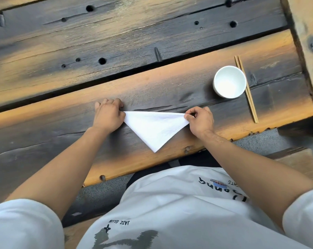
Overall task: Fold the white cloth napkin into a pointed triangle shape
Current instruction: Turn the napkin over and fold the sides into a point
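You are resting your left hand on the dark wooden worktop, its grip closing on the left corner of the white cloth napkin, fingers curled over the fabric. The napkin is lying flat on the plank nearest you, already folded into a triangle, its long edge running between your hands and its point aiming back toward your body, close to the worktop's near edge. Your right hand is pinching the right corner between thumb and fingertips. Further right, a white cup is standing upright, with a pair of wooden chopsticks lying just beside it.
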